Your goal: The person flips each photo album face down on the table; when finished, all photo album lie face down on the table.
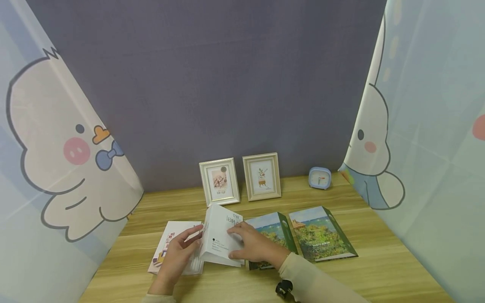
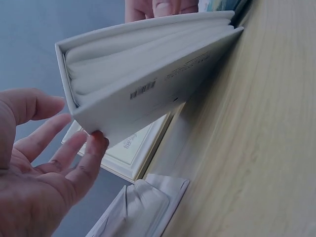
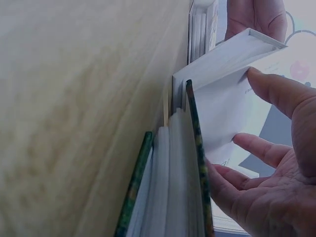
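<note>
A thick white photo album (image 1: 217,242) with dark print on its cover is tilted, its spine side raised off the table. My left hand (image 1: 177,254) is at the spine; in the left wrist view, its fairly straight fingertips touch the spine and the barcoded back cover (image 2: 143,91). From the other side my right hand (image 1: 255,244) holds the front cover (image 3: 222,106), thumb near the lower edge and fingers spread higher up. Beside the left hand lies another white album (image 1: 168,244) with a coloured picture, partly covered. A green landscape album (image 1: 270,227) lies under my right forearm.
A second green landscape album (image 1: 322,237) lies to the right. Two framed pictures, one silvery (image 1: 219,181) and one beige (image 1: 262,176), stand at the back near a blue clock (image 1: 320,178). Grey cloth (image 1: 227,84) hangs behind the wooden table (image 1: 382,252). Printed curtains flank it.
</note>
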### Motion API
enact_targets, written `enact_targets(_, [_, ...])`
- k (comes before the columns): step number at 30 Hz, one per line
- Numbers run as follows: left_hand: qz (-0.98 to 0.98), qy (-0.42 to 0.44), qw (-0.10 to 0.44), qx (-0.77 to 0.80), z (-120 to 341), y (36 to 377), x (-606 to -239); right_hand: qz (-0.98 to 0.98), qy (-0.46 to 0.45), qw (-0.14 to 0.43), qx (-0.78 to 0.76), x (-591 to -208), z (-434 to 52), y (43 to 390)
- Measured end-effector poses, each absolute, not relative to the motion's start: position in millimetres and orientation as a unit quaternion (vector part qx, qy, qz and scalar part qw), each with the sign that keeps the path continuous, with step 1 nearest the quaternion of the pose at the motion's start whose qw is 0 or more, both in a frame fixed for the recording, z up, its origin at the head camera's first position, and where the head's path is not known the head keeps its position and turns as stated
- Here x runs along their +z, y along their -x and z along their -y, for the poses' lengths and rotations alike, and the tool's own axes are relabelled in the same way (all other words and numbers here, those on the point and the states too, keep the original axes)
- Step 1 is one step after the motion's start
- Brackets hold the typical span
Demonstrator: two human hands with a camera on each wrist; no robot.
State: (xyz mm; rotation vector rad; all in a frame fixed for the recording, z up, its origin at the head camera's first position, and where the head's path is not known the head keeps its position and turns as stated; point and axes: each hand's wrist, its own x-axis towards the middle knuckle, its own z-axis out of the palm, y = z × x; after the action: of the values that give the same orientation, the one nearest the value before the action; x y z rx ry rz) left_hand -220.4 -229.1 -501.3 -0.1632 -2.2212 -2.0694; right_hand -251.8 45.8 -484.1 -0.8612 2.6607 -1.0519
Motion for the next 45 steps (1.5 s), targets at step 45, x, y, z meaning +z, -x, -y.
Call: enact_targets(45, [0.646, 0.180, 0.006, -0.742, 225.3, 220.7, -502.5, -0.748, 0.304, 0.118, -0.578, -484.6, -44.2, 258.3])
